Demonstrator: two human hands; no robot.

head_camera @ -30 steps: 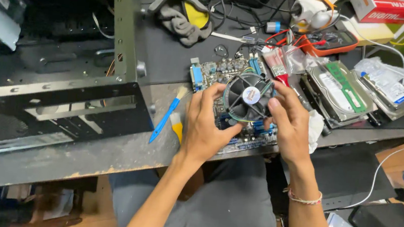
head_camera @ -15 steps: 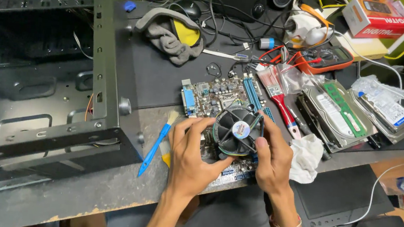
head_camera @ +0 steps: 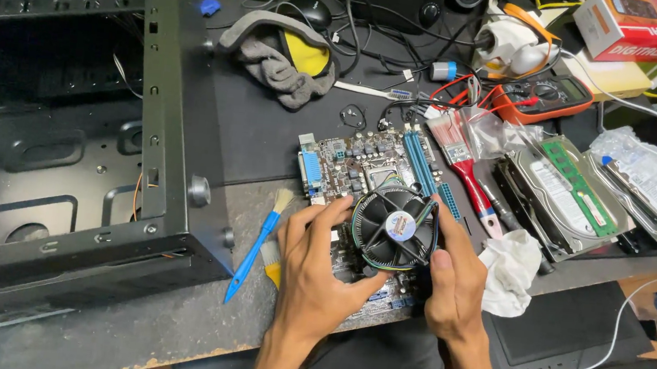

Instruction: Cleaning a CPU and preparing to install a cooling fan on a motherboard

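A round black cooler fan (head_camera: 395, 226) with a blue hub is held between both my hands, just above a blue and brown motherboard (head_camera: 357, 161) that lies flat on the bench. My left hand (head_camera: 317, 265) grips the fan's left rim with thumb and fingers. My right hand (head_camera: 455, 283) clasps its right rim, thumb on the edge. Thin coloured wires run around the fan's frame. The near part of the board is hidden under my hands.
A black open computer case (head_camera: 80, 150) fills the left. A blue brush (head_camera: 259, 244) lies beside my left hand. A red brush (head_camera: 468, 175), white cloth (head_camera: 511, 270), hard drives (head_camera: 563, 197), an orange multimeter (head_camera: 545, 96), grey cloth (head_camera: 276, 61) and cables crowd the right and back.
My hands have lifted the fan slightly and drawn it toward me, off the board's centre, which now shows the bare socket. The camera has moved closer and shifted left.
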